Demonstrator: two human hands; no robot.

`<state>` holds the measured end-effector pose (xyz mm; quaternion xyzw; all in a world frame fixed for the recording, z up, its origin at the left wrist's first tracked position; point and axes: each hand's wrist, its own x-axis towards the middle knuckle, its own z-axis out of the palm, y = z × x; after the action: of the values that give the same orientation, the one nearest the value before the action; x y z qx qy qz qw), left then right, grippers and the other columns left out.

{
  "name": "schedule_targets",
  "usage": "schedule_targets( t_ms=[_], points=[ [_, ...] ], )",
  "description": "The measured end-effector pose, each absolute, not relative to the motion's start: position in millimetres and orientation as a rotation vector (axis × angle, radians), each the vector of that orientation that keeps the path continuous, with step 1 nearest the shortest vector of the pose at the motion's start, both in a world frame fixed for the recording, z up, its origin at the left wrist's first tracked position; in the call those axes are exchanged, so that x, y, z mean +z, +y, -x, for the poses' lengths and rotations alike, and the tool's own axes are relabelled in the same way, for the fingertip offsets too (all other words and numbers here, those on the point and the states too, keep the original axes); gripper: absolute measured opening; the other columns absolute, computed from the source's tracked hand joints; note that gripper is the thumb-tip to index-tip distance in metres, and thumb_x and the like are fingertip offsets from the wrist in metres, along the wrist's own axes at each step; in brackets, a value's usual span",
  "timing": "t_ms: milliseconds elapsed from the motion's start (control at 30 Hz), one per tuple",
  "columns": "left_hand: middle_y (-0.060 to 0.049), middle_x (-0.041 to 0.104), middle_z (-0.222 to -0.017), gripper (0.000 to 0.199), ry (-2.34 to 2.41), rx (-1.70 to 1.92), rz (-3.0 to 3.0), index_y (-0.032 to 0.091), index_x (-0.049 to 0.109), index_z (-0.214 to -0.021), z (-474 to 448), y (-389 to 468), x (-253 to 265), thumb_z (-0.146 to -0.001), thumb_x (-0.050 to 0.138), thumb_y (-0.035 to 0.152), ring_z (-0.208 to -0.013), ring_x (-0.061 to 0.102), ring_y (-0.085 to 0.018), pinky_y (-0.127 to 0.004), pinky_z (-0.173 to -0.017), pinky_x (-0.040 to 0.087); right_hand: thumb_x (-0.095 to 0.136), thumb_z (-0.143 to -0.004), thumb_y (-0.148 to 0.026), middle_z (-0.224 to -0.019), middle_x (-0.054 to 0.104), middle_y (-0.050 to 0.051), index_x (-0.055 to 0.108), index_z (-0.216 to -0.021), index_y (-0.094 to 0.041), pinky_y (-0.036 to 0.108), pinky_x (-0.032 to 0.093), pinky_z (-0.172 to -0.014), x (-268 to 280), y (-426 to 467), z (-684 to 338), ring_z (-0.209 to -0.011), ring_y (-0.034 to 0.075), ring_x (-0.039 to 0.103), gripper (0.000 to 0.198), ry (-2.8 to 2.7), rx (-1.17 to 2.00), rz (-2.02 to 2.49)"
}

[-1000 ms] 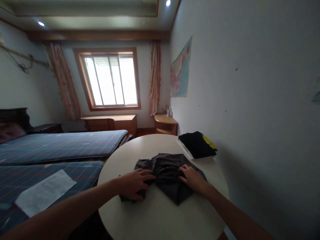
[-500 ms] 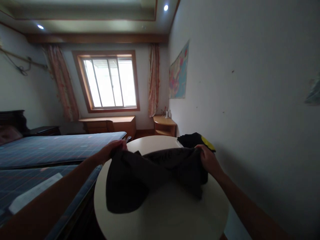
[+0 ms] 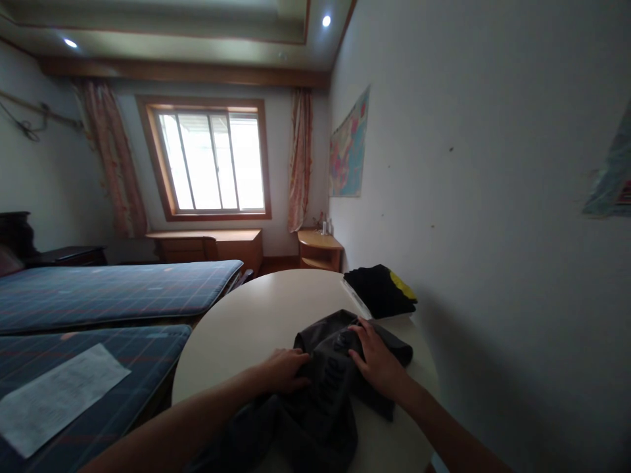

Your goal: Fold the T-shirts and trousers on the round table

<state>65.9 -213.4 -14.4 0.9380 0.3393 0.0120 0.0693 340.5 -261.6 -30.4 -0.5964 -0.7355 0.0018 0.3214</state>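
The dark garment lay rumpled on the round table; the right hand rested on it, fingers spread, while the left hand touched it too, whether pinching I could not tell; beyond, a pale tray bore folded black cloth with a yellow patch

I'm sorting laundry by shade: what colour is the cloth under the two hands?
Dark grey, with darker lettering; the head view shows the cloth best.
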Motion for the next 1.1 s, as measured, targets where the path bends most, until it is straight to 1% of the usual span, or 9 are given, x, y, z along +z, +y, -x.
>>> schedule_targets(
  t_ms=[67,167,300,467,600,767,900,1033,1100],
  points=[
    [-0.008,0.073,-0.099,0.024,1.1,0.158,-2.841,0.024,0.067,-0.103,-70,-211,-11,-0.09,0.053,0.039,-0.091,0.07,-0.029,-0.036,-0.078,0.052,0.051,-0.084,-0.019,-0.149,0.04,0.013,0.056,-0.117,-0.021,0.041,0.033,-0.116,-39,-265,-342,-0.139,0.025,0.04,0.033,-1.877,0.109,1.574],
    [-0.007,0.074,-0.09,0.028,1.228,0.448,-2.722,0.024,0.069,-0.096,-64,-197,12,-0.095,0.045,0.039,-0.085,0.07,-0.027,-0.035,-0.075,0.052,0.054,-0.077,-0.016,-0.13,0.059,0.012,0.06,-0.098,-0.021,0.042,0.039,-0.11,-38,-264,-350,-0.127,0.026,0.053,0.022,-1.766,0.3,1.543],
    [-0.008,0.074,-0.087,0.032,1.332,0.959,-2.433,0.018,0.072,-0.087,-40,-167,74,-0.092,0.046,0.036,-0.084,0.068,-0.025,-0.035,-0.078,0.052,0.06,-0.074,-0.022,-0.111,0.07,0.009,0.064,-0.097,-0.021,0.04,0.053,-0.091,-2,-257,-368,-0.098,0.025,0.068,0.024,-1.63,0.538,1.419],
    [-0.002,0.069,-0.074,0.035,1.289,1.571,-1.872,0.015,0.071,-0.101,-12,-145,171,-0.085,0.052,0.039,-0.06,0.061,-0.016,-0.029,-0.059,0.055,0.062,-0.079,-0.035,-0.1,0.074,0.007,0.069,-0.086,-0.021,0.042,0.053,-0.089,94,-253,-392,-0.094,0.025,0.068,0.018,-1.41,0.052,1.244],
    [-0.004,0.072,-0.097,0.032,1.078,2.001,-1.989,0.018,0.071,-0.105,-20,-158,228,-0.089,0.049,0.035,-0.087,0.065,-0.018,-0.031,-0.081,0.056,0.055,-0.085,-0.033,-0.106,0.071,0.008,0.072,-0.084,-0.02,0.038,0.055,-0.081,164,-245,-396,-0.099,0.023,0.065,0.02,-1.285,-0.337,1.069],
    [-0.004,0.074,-0.098,0.03,1.098,1.879,-2.233,0.017,0.073,-0.103,-45,-176,266,-0.089,0.049,0.029,-0.091,0.065,-0.019,-0.031,-0.086,0.054,0.045,-0.088,-0.024,-0.12,0.065,0.014,0.073,-0.103,-0.015,0.046,0.043,-0.103,178,-216,-384,-0.112,0.026,0.059,0.032,-1.424,-0.464,1.156],
    [-0.005,0.073,-0.09,0.028,1.135,1.751,-2.206,0.015,0.074,-0.101,-57,-173,267,-0.088,0.05,0.025,-0.084,0.066,-0.019,-0.033,-0.083,0.056,0.054,-0.089,-0.04,-0.136,0.054,0.019,0.063,-0.123,-0.013,0.049,0.031,-0.113,130,-215,-346,-0.131,0.032,0.044,0.045,-1.633,-0.384,1.292],
    [-0.004,0.072,-0.085,0.026,1.023,1.456,-2.253,0.018,0.074,-0.102,-68,-168,247,-0.089,0.051,0.023,-0.074,0.066,-0.017,-0.033,-0.075,0.057,0.044,-0.096,-0.053,-0.126,0.063,0.01,0.052,-0.133,-0.022,0.039,0.048,-0.094,73,-244,-291,-0.111,0.025,0.061,0.049,-1.801,0.143,1.308],
    [-0.003,0.072,-0.084,0.027,0.987,1.369,-2.316,0.019,0.074,-0.102,-70,-167,239,-0.089,0.051,0.025,-0.074,0.066,-0.017,-0.033,-0.075,0.057,0.047,-0.095,-0.052,-0.116,0.068,0.009,0.056,-0.125,-0.024,0.035,0.049,-0.085,56,-253,-273,-0.102,0.024,0.065,0.042,-1.911,0.263,1.368]
  ],
)
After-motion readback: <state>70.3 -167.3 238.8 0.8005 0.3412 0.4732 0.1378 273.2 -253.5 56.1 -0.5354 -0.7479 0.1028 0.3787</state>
